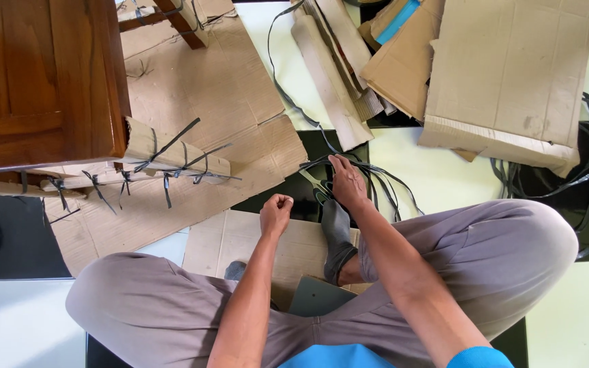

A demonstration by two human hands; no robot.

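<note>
**On the floor, between crossed legs: two hands at a bundle of black strapping**

On the flat brown corrugated cardboard sheet at 6 o'clock, the left hand is curled into a loose fist, apparently pinching one thin strap end; the view is too small to be sure. The right hand, fingers spread, presses down on the tangled bundle of black plastic packing straps at the centre, beside a pair of scissors.

Risk: a tensioned strap may slip or whip back if the pinch fails, and the blades lie close to the fingers.

Count: two hands, one pair of scissors, one dark polished wooden cabinet at 10 o'clock, several folded cardboard pieces at 1 o'clock.
</note>
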